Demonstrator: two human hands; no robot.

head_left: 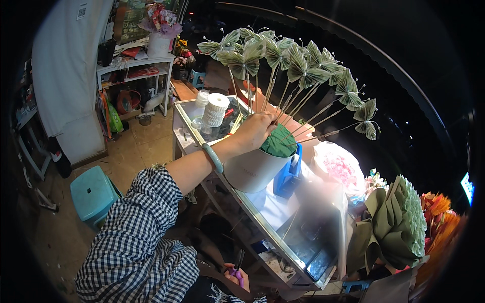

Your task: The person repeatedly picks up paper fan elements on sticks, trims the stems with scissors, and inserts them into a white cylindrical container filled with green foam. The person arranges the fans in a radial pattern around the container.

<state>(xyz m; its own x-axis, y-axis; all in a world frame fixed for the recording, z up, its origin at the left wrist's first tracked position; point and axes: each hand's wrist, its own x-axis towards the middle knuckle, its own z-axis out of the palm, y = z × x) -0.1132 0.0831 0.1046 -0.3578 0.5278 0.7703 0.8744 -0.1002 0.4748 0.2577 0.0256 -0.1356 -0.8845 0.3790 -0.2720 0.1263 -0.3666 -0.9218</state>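
My left hand (257,131), with a jade-coloured bangle (212,157) on its wrist, is closed around a thin stick just above a white round bucket (245,170). Green foam or wrapping (279,141) fills the bucket's mouth. Several thin sticks fan up and out of it, each topped by a pleated grey-green butterfly (306,68) with beaded feelers. Which stick my fingers grip is partly hidden by the hand. Low down, near my lap, my right hand (236,278) holds purple-handled scissors (235,271), blades pointing up.
The bucket stands on a glass-topped counter (268,230) beside a blue container (288,174). White bead spools (216,109) stand at its far left, a phone (319,263) at the near end. Bouquets, one pink (337,169), one green-wrapped (389,222), crowd the right. A turquoise stool (93,192) stands left.
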